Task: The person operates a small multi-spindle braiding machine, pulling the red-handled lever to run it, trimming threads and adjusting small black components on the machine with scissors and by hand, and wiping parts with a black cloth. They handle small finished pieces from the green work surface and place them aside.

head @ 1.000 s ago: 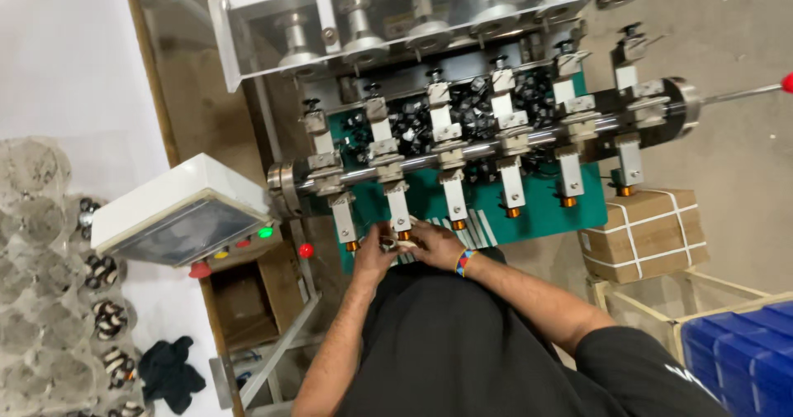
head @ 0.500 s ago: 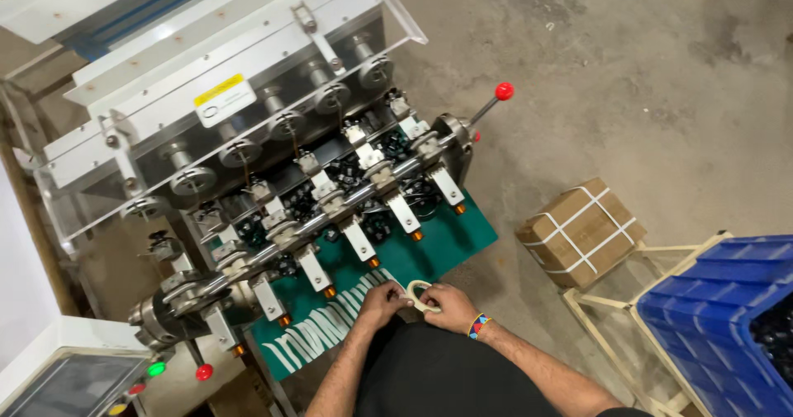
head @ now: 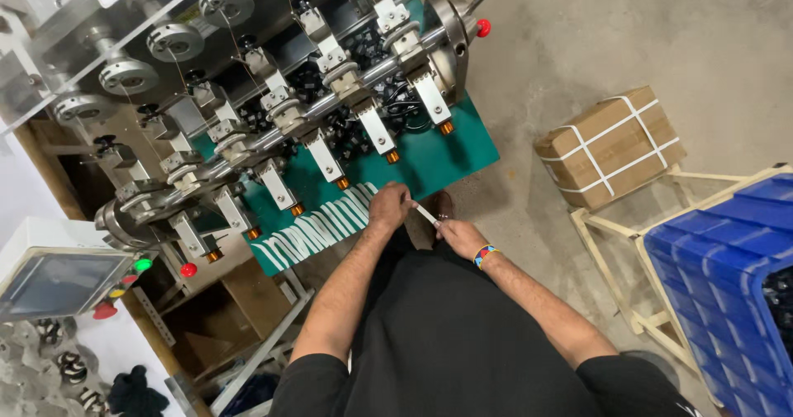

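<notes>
We see an evenly lit scene under soft overhead light, with no hard shadows; only a faint shade lies beneath the green machine bed [head: 446, 157] toward 12 o'clock. Mild glare sits on the steel discs [head: 173, 41] at 10 o'clock. The concrete floor [head: 661, 45] reads sharp, while edges at 7 o'clock bend and soften slightly.

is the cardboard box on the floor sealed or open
Sealed. The cardboard box has its flaps flat and shut, with white straps crossing its top both ways. It lies on the concrete floor beside the green machine table.
</notes>
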